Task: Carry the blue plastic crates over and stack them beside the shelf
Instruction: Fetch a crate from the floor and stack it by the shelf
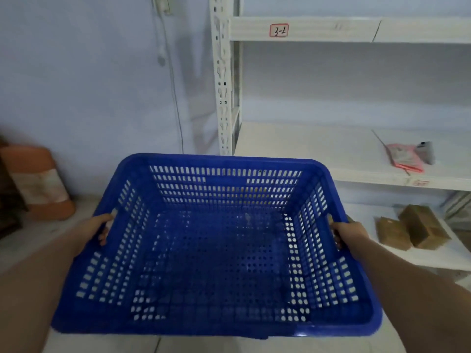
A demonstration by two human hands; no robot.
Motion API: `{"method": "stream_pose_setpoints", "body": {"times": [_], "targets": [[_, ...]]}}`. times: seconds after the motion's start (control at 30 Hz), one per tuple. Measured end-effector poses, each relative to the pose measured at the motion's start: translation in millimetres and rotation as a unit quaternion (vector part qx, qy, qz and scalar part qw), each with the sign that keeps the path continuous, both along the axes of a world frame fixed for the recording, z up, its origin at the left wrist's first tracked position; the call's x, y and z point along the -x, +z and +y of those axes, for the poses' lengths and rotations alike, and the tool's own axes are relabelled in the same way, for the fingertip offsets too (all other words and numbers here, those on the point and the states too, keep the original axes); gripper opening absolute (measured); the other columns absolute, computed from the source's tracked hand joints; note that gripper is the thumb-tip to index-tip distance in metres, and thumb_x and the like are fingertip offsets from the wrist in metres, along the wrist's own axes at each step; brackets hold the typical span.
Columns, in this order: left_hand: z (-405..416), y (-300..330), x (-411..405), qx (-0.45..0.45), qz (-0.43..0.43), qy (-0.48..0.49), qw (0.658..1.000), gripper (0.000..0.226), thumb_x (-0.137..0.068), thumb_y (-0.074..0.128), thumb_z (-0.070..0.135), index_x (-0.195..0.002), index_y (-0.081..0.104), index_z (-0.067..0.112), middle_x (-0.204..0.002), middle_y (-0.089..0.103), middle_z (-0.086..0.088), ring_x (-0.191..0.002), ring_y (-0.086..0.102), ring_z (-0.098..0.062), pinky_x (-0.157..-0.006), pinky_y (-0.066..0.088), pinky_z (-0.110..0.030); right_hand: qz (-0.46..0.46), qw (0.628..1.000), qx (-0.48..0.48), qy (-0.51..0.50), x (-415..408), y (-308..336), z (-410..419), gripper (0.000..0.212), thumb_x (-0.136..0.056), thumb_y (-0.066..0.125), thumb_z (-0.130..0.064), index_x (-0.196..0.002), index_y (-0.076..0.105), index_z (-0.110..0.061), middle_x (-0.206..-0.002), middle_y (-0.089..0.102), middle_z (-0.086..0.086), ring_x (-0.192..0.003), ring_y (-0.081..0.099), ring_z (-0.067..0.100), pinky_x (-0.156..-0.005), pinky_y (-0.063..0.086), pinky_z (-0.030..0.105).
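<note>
I hold an empty blue plastic crate with perforated walls and floor in front of me, above the floor. My left hand grips its left rim, fingers hooked through the handle slot. My right hand grips the right rim the same way. The white metal shelf stands just behind the crate, its corner post right above the crate's far edge. No other crate shows in this view.
An orange and white jug stands on the floor by the wall at left. A cable hangs down the wall. Brown boxes sit on the low shelf board; a pink packet lies on the middle one.
</note>
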State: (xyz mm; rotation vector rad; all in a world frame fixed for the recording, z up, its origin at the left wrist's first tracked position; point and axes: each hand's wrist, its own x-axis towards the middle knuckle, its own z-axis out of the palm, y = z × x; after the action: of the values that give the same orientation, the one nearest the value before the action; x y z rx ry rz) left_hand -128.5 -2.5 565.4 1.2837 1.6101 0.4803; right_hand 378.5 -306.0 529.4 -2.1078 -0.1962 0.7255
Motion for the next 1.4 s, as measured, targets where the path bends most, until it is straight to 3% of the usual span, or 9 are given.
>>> {"method": "stream_pose_setpoints", "body": {"times": [0.2,0.37,0.5,0.63,0.73,0.93,1.03,1.13,1.4], "targets": [[30,-4,-7,-0.001,-0.004,0.026,1.000,0.023,-0.095,0.052,0.024,-0.077,0.047,0.011,-0.056,0.034,-0.008,-0.047,0.033,-0.024,-0.044,0.036,-0.032,-0.009,1.000,0.011,0.005,-14,2,48,0.021,-0.083,0.061,-0.013,-0.066,0.053,-0.004,-0.057,0.052,0.015,-0.047,0.046,0.025,-0.051,0.043,0.033],[75,-13,-13,-0.005,-0.002,-0.003,1.000,0.026,-0.095,0.053,0.024,-0.074,0.047,0.011,-0.054,0.031,-0.008,-0.048,0.031,-0.026,-0.048,0.034,-0.036,-0.024,0.999,0.027,-0.010,-15,2,79,0.024,-0.080,0.061,-0.015,-0.060,0.055,-0.003,-0.055,0.054,0.016,-0.051,0.049,0.027,-0.061,0.047,0.038],[119,-21,-18,0.018,-0.019,-0.026,0.999,0.028,-0.094,0.054,0.027,-0.073,0.044,0.012,-0.055,0.030,-0.007,-0.047,0.030,-0.024,-0.046,0.034,-0.032,-0.019,0.998,0.035,-0.038,1,-5,95,0.019,-0.081,0.061,-0.014,-0.066,0.054,-0.004,-0.057,0.053,0.015,-0.048,0.048,0.025,-0.054,0.046,0.033],[162,-27,-24,0.048,-0.008,-0.044,0.998,0.039,-0.095,0.052,0.026,-0.062,0.040,0.012,-0.043,0.033,-0.006,-0.040,0.033,-0.024,-0.039,0.037,-0.026,-0.030,0.996,0.036,-0.075,19,-18,107,0.022,-0.082,0.066,-0.020,-0.070,0.058,-0.004,-0.057,0.056,0.013,-0.047,0.049,0.024,-0.049,0.044,0.030],[180,-25,-30,0.054,-0.016,-0.054,0.997,0.036,-0.098,0.045,0.021,-0.064,0.040,0.011,-0.029,0.034,0.000,-0.022,0.036,-0.014,-0.028,0.033,-0.015,-0.051,0.993,0.045,-0.094,30,-22,118,0.025,-0.081,0.069,-0.027,-0.069,0.061,-0.007,-0.057,0.061,0.010,-0.048,0.054,0.024,-0.048,0.045,0.026],[179,-20,-37,0.059,-0.020,-0.076,0.995,0.039,-0.101,0.039,0.018,-0.063,0.039,0.010,-0.019,0.035,-0.001,-0.014,0.034,-0.005,-0.023,0.025,-0.009,-0.093,0.986,0.103,-0.087,37,-16,133,0.019,-0.080,0.062,-0.032,-0.073,0.062,-0.014,-0.067,0.069,0.011,-0.061,0.067,0.029,-0.064,0.053,0.035],[184,-27,-35,0.073,-0.023,-0.073,0.994,0.039,-0.100,0.042,0.019,-0.063,0.041,0.008,-0.035,0.042,-0.005,-0.029,0.045,-0.018,-0.026,0.033,-0.014,-0.096,0.986,0.112,-0.076,37,-16,135,0.017,-0.078,0.060,-0.031,-0.073,0.062,-0.015,-0.068,0.070,0.011,-0.062,0.068,0.029,-0.064,0.054,0.035],[191,-41,-31,0.088,-0.003,-0.081,0.993,0.036,-0.099,0.045,0.023,-0.067,0.044,0.005,-0.057,0.039,-0.010,-0.049,0.037,-0.025,-0.040,0.038,-0.028,-0.094,0.986,0.115,-0.076,33,-24,137,0.022,-0.077,0.060,-0.033,-0.072,0.063,-0.011,-0.066,0.070,0.013,-0.061,0.068,0.029,-0.064,0.055,0.036],[200,-60,-28,0.105,0.011,-0.065,0.992,0.022,-0.096,0.051,0.026,-0.087,0.048,0.006,-0.060,0.039,-0.010,-0.051,0.038,-0.024,-0.050,0.040,-0.033,-0.078,0.988,0.116,-0.060,24,-49,146,0.034,-0.079,0.059,-0.040,-0.074,0.067,-0.007,-0.061,0.070,0.011,-0.060,0.069,0.030,-0.071,0.059,0.042]]}}
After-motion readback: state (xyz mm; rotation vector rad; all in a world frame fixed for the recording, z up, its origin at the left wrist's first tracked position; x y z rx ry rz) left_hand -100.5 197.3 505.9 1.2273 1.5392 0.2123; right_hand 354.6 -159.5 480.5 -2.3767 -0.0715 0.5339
